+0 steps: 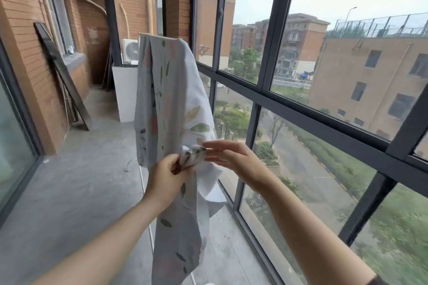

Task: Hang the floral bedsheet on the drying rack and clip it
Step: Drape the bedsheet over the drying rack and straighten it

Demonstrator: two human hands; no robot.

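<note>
The bedsheet [171, 90] is draped over the top of the drying rack [150, 233] - hung, but bunched in a narrow column, not spread out. The left hand [165, 178] pinches a gathered fold partway down the cloth. The right hand [234, 159] has straight fingers, their tips touching that fold. No clip shows anywhere - spreading and clipping seem left to do.
</note>
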